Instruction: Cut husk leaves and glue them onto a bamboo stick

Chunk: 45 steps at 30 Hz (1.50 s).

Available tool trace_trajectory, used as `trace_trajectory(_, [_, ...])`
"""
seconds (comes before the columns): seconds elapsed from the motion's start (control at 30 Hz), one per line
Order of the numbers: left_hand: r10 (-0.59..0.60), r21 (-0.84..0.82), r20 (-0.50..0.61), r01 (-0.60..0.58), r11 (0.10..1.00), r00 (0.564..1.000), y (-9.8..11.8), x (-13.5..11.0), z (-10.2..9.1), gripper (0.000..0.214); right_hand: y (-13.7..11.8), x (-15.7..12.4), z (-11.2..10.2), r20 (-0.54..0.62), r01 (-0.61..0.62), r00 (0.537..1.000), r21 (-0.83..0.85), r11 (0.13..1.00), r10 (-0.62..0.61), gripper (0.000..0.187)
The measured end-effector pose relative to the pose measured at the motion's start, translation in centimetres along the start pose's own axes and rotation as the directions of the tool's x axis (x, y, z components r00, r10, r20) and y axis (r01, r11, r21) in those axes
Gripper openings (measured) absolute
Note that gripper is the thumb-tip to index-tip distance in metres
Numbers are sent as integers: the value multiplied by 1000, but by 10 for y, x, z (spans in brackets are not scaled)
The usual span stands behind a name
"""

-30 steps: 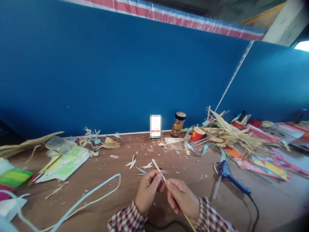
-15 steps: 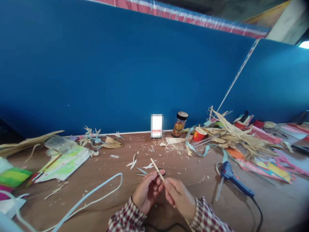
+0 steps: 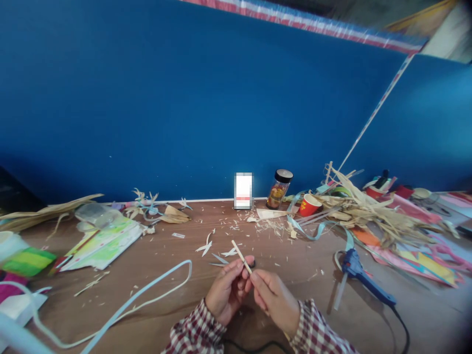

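A thin, pale wooden-looking stick (image 3: 239,252) slants up and to the left between my hands, above the table. My left hand (image 3: 226,293) pinches it near the middle with thumb and fingers. Lower down, my right hand (image 3: 277,299) is closed around the same stick, close beside the left. Behind the left fingers lies a pair of scissors (image 3: 220,258), blades pointing left, its handle mostly covered. Cut white leaf-shaped strips (image 3: 205,247) rest just beyond the scissors.
A blue glue gun (image 3: 365,278) lies at right, its black cord trailing forward. Dried husks (image 3: 376,216), a red paper cup (image 3: 309,205) and a lidded jar (image 3: 279,190) are at the back. At left, a pale blue cable-like loop (image 3: 147,287) crosses the table near a green-patterned sheet (image 3: 110,243).
The camera view has turned slightly left, so the table items appear a little further right. Both hands keep hold of the stick in almost the same pose.
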<state>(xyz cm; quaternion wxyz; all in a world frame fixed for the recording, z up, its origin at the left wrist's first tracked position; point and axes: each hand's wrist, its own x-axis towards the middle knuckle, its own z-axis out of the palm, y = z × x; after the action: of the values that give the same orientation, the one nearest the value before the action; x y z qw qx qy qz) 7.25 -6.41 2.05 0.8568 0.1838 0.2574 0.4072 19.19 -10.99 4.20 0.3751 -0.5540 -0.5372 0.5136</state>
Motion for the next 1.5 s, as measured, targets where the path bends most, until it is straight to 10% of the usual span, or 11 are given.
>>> trace_trajectory(0.43, [143,113,1,-143,983,990,-9,1,-6,13,-2,-4,5,-40,49,997,-245,968,-60,43])
trace_trajectory(1.07, [53,13,134,-55,998,990,-5,-4,-1,29,5,-5,2,178,-179,978,431,885,111,43])
trace_trajectory(1.27, [59,127,104,-72,989,993,-3,-3,-1,33,5,-5,-1,106,-128,989,267,955,102,44])
trace_trajectory(1.37, [132,385,33,-135,913,991,-6,0,-5,35,5,-7,-4,-20,-9,1000,-53,999,7,45])
trace_trajectory(1.5, [391,772,69,-297,562,918,-9,-3,-6,29,4,-8,-7,-69,34,996,-292,956,-57,43])
